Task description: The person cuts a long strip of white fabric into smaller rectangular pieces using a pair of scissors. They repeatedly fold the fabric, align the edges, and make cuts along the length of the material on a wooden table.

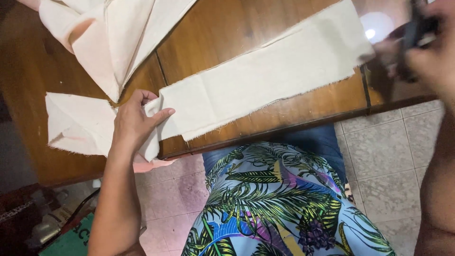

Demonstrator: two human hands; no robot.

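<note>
A long strip of cream cloth [265, 76] lies across the brown wooden table [227, 28], running from the front left up to the right. My left hand [135, 123] pinches the strip's left end, where the cloth folds over the table's front edge. At the upper right, my right hand [429, 57] is blurred and holds a dark object [414, 33] just past the strip's right end; what that object is cannot be made out.
More cream cloth [109, 33] is heaped at the table's back left, and a smaller piece [78, 123] lies left of my hand. A light reflects on the tabletop [374, 23]. Below are a leaf-patterned garment [275, 204], a tiled floor [384, 156] and clutter [42, 223] at lower left.
</note>
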